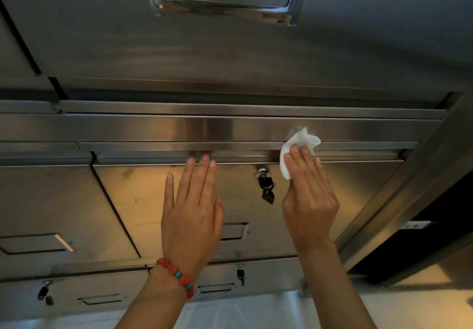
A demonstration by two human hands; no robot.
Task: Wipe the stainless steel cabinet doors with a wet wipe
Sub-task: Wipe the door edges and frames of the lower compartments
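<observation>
Stainless steel cabinet door (pixel 158 195) at frame centre, wipe pass underway along its top edge. Crumpled white wet wipe (pixel 294 149) sits right of centre, pressed to the rail above the lock with black keys (pixel 266 188). Right hand (pixel 308 198) grip: fingers straight, pinning wipe to metal. Left hand (pixel 192 206), red beaded bracelet (pixel 176 275) on wrist, fingers spread flat, bracing door. Next probably drag wipe sideways, keeping pressure.

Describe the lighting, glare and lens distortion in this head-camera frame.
Head view: warm yellowish light tints the lower cabinet door, while the upper door stays dim and grey; a bright glare band runs along the steel rail; wide-angle distortion bows and splays the door edges; the wet wipe under the right hand is nearly blown out; the left hand is sharp.
</observation>
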